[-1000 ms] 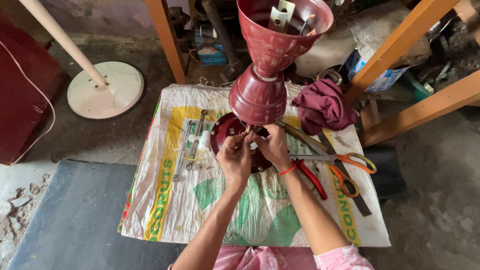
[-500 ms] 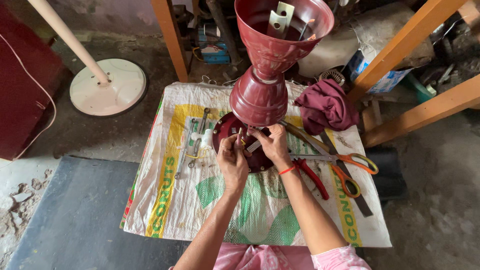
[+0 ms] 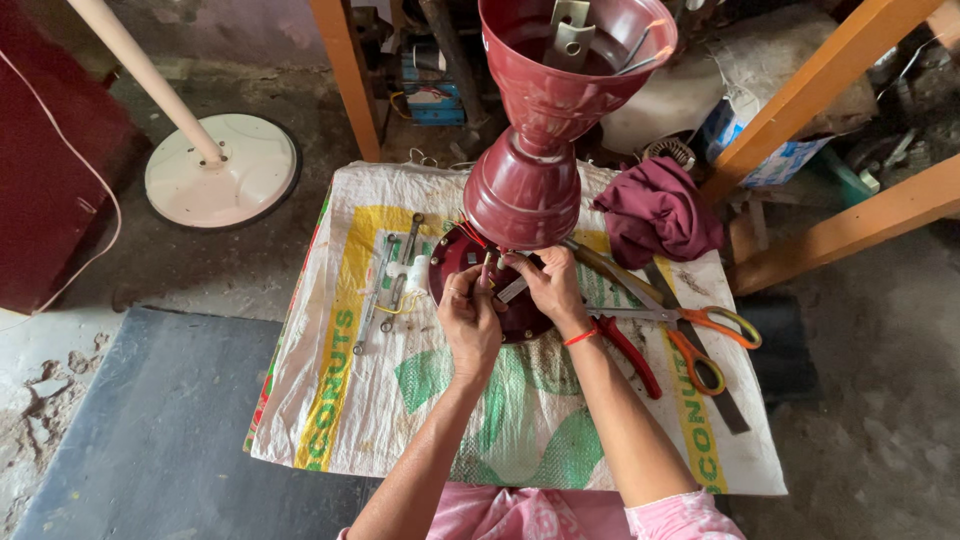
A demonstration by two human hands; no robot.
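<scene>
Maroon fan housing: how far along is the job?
Done: the maroon housing stands tilted over the round maroon base plate, not seated on it. In hand: left hand and right hand work at the red wires in the gap. Left: closing it; spanners, scissors lie unused.

Maroon round motor base [image 3: 470,262] lay flat on woven sack, partly hidden beneath hands. Maroon funnel-shaped housing [image 3: 545,120] stood upright above it, wide mouth upward, narrow waist mid-height. Small pale tool [image 3: 512,290] was pinched against base.
</scene>
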